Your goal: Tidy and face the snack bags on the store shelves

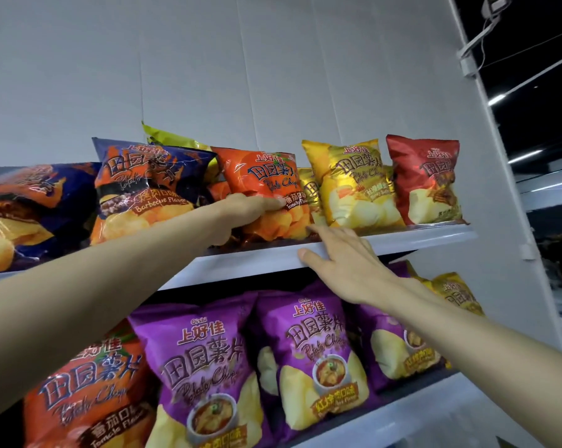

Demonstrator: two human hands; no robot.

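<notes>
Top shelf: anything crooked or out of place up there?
Yes. The barbecue bag leans askew, and a yellow-green bag pokes up behind it, out of line. The left hand grips the tomato bag, also tilted.

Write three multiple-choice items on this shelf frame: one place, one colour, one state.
1. Where on the upper shelf does the red bag stand?
A. far left
B. middle
C. far right

2. What colour is the bag that the left hand holds?
A. purple
B. orange
C. blue

3. How is the right hand?
A. fingers straight, resting on the shelf's front edge
B. curled in a fist, holding nothing
C. pinching a bag

Key:
1 C: the red bag is the last one at the right end.
2 B: the fingers curl on the orange tomato bag.
3 A: the flat fingers lie over the white edge, holding no bag.
</notes>
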